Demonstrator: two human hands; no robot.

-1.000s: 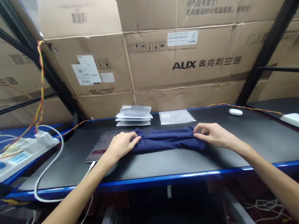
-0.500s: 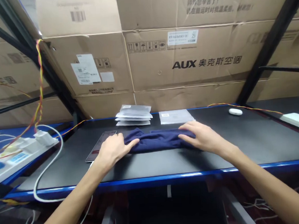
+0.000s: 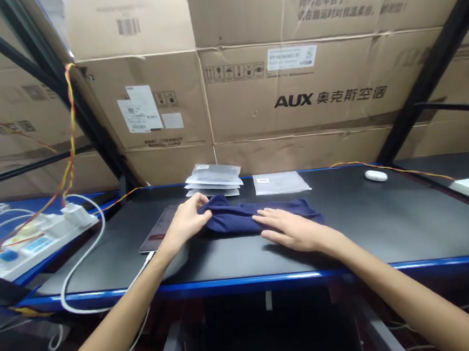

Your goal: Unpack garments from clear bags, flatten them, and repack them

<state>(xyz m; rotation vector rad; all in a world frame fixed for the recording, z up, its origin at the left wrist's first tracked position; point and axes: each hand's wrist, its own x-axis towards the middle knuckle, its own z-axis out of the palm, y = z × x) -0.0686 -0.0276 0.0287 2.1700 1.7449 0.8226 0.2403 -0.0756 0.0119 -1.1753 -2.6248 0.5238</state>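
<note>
A navy-blue folded cloth (image 3: 232, 221) lies in a long strip across the dark tabletop, somewhat creased. At its left end my left hand (image 3: 188, 221) pinches the fabric between thumb and fingers. My right hand (image 3: 293, 228) rests flat on the cloth's right half, fingers stretched out and pointing left. Whether the cloth is a garment I cannot tell. Just left of it lies a tablet (image 3: 158, 233), partly hidden behind my left hand, with a white cable (image 3: 147, 261) plugged into its near edge.
Behind the cloth are a stack of frosted plastic bags (image 3: 214, 177) and a single bag (image 3: 281, 182). A white earbud case (image 3: 376, 175) lies back right. Power strips (image 3: 40, 242) with cables stand left and right. Black frame posts and cardboard (image 3: 254, 114) bound the back.
My right hand has slid left from the cloth's right end and flattened onto it. My left hand now pinches the left end. The whole view has shifted slightly.
</note>
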